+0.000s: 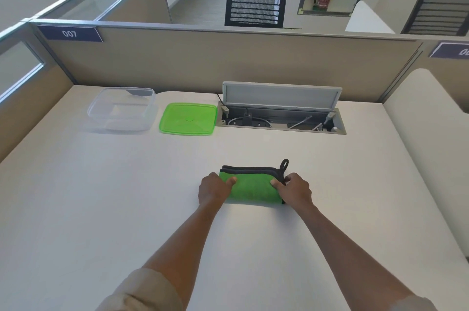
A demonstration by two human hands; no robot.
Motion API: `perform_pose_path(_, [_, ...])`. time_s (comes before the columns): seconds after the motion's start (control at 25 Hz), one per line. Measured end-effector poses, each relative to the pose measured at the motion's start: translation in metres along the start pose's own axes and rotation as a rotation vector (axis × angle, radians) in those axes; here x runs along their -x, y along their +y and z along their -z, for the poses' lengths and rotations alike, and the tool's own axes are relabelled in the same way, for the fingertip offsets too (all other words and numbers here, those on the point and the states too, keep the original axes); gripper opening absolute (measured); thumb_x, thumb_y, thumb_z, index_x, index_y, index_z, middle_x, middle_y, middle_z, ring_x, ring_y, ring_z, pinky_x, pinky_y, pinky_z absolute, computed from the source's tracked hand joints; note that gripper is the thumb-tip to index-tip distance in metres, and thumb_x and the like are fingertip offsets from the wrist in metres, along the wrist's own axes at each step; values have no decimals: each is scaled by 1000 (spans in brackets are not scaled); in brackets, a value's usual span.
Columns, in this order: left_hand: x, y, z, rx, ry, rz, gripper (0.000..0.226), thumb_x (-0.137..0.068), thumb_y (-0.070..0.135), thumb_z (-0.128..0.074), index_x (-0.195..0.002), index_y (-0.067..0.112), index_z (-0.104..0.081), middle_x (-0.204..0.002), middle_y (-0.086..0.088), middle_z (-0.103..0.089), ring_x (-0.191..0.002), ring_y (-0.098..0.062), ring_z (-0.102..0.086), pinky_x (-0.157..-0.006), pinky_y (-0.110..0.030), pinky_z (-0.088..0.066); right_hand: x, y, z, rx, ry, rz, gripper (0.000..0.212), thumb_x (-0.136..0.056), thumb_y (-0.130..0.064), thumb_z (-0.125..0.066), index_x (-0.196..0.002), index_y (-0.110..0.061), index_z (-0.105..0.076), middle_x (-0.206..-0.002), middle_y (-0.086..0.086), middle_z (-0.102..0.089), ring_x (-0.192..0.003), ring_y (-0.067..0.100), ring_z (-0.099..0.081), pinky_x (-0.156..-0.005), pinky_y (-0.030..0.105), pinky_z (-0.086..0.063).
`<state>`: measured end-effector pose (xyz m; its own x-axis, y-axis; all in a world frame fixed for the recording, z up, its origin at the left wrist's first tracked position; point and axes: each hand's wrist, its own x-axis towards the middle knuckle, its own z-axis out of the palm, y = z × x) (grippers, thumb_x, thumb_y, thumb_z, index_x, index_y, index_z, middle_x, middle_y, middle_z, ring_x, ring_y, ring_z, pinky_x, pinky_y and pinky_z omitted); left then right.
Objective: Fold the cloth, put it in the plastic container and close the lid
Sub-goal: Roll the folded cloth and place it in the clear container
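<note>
A green cloth (252, 187) with dark edging and a small hanging loop lies folded into a compact rectangle on the white desk. My left hand (214, 190) grips its left end, thumb on top. My right hand (294, 190) grips its right end beside the loop. Far left at the back stands the clear plastic container (121, 110), open and with nothing in it. Its green lid (188, 119) lies flat on the desk just to the right of it, apart from the container.
An open cable hatch (281, 118) with plugs and wires sits in the desk behind the cloth, its grey flap raised. A beige partition (228, 57) closes the desk's back; a side panel runs along the left. The desk (101, 196) stretches wide.
</note>
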<state>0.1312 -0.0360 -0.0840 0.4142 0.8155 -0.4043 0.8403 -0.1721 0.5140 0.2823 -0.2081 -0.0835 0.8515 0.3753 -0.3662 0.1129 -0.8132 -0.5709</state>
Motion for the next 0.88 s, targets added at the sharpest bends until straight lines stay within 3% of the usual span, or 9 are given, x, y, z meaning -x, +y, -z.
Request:
perform_pose_path(0.12, [-7,0,6,17,-89,38,57,-82,61,-65,-99,7,-61,-105,-10,-69,-92,-29,-61,-69,-32,-42,0,-1,7,-121,-36,-37,41,-75,-43,-78,-89,-11,-57,-85,3,-57,-84,27,-56,-75,39,-53])
perform_pose_path(0.2, [-8,-1,8,53,-119,51,56,-83,59,-66,-100,6,-61,-103,-9,-68,-86,-27,-57,-70,-32,-43,4,-2,9,-151,-43,-62,47,-70,-40,-82,-64,-14,-43,-65,1,-48,-65,25,-49,-59,35,-44])
perform_pose_path(0.28, [-6,-2,10,101,-136,55,54,-84,57,-66,-101,6,-61,-102,-9,-67,-85,-27,-57,-72,-32,-45,7,-6,10,-178,-69,-88,56,-67,-38,-85,-55,-16,-34,-57,2,-43,-55,23,-44,-53,31,-36])
perform_pose_path(0.4, [-5,-5,15,192,-171,54,52,-87,53,-65,-105,5,-62,-104,-9,-66,-95,-30,-62,-81,-37,-51,4,-10,14,-300,-135,-194,46,-65,-28,-89,-63,-9,-48,-65,10,-54,-57,24,-52,-54,31,-45])
perform_pose_path(0.48, [-5,-8,18,290,-206,52,48,-89,48,-65,-109,4,-62,-108,-11,-66,-103,-32,-63,-91,-42,-53,5,-14,14,-418,-188,-272,39,-66,-18,-90,-82,2,-61,-80,16,-62,-67,27,-60,-64,36,-53])
perform_pose_path(0.56, [-6,-13,24,454,-269,61,41,-92,39,-65,-110,2,-60,-113,-15,-67,-105,-33,-64,-94,-47,-55,10,-20,8,-495,-217,-323,44,-67,-12,-89,-96,8,-63,-87,18,-67,-72,28,-64,-65,35,-57])
perform_pose_path(0.68, [-7,-23,34,622,-365,89,28,-95,31,-64,-107,5,-60,-116,-18,-66,-100,-30,-66,-78,-42,-61,19,-27,0,-527,-237,-366,40,-69,-15,-88,-95,5,-65,-85,16,-69,-68,26,-66,-53,31,-54])
perform_pose_path(0.76, [-7,-28,38,657,-388,104,27,-95,31,-64,-107,7,-59,-116,-16,-66,-98,-28,-65,-67,-35,-60,25,-32,-3,-512,-233,-384,37,-71,-19,-86,-91,2,-63,-86,16,-68,-70,29,-65,-57,34,-53])
perform_pose_path(0.88, [-9,-34,42,686,-415,100,27,-95,31,-64,-107,8,-59,-113,-14,-66,-95,-26,-66,-62,-32,-59,33,-39,-6,-539,-227,-397,34,-75,-20,-83,-94,-1,-62,-91,17,-66,-77,32,-64,-68,42,-57])
